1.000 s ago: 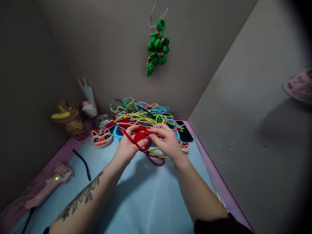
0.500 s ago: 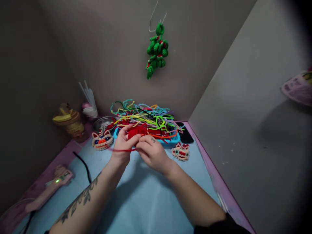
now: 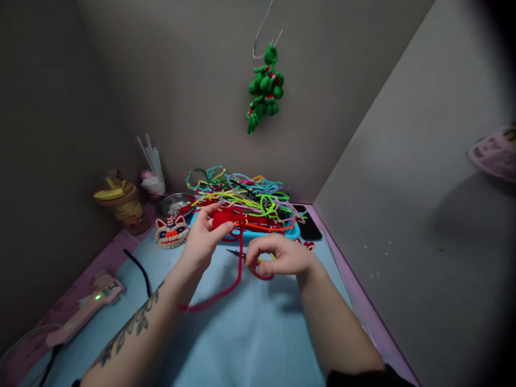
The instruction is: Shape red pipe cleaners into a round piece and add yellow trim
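Note:
Between its thumb and fingers, my left hand (image 3: 201,236) holds a bundle of red yarn (image 3: 226,217) just in front of the basket. A loose red strand drops from the bundle and curves left toward my left wrist. My right hand (image 3: 282,255) is off the yarn, its fingers curled with a gap between them and the thumb. Behind and under that hand are scissors (image 3: 235,253), blades pointing left, with red and yellow handles partly hidden; whether the fingers touch them is unclear.
A blue basket (image 3: 294,232) overflows with colourful cords (image 3: 258,193). Crocheted faces (image 3: 172,232), a metal bowl (image 3: 177,201), a cup (image 3: 121,201) and a phone (image 3: 311,224) surround it. A lit glue gun (image 3: 86,314) lies left; a green crocheted ornament (image 3: 266,88) hangs above.
My right hand has let go of the red yarn and moved right and down, bringing the scissors into view. The loose strand now hangs lower. My left hand keeps its hold.

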Demonstrator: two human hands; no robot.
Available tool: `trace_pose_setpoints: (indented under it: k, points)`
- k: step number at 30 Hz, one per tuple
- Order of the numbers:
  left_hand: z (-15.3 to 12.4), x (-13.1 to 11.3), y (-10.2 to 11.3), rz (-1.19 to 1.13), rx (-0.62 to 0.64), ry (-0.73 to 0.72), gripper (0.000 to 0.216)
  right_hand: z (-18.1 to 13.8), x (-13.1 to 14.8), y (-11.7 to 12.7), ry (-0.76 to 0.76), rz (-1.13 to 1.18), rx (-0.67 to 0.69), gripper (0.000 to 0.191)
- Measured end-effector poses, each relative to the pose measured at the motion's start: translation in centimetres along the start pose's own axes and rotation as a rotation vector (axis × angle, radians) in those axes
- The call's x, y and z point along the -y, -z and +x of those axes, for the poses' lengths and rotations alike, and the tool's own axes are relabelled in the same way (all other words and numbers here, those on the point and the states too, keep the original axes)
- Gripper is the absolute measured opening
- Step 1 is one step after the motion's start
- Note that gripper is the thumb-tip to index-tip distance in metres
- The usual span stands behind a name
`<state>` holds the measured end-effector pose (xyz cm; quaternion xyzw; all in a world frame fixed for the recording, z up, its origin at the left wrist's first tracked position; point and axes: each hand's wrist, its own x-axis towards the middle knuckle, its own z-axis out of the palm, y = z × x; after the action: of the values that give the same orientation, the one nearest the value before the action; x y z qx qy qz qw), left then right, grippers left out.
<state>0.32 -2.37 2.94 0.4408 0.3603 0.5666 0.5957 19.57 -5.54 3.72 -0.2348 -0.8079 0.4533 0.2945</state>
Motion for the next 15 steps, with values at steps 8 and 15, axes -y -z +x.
trace_pose_setpoints:
  k: [8,15]
  points:
    - [-0.2,1.3,-0.7,0.021,-0.034,-0.088,0.059,2.5,-0.9,-3.6,-0.035,-0.364,-0.987,0.006]
    - [-0.7,1.2,-0.9,0.098,0.042,-0.146,0.059,2.3,-1.2,-3.9,-0.013,-0.507,-0.979,0.017]
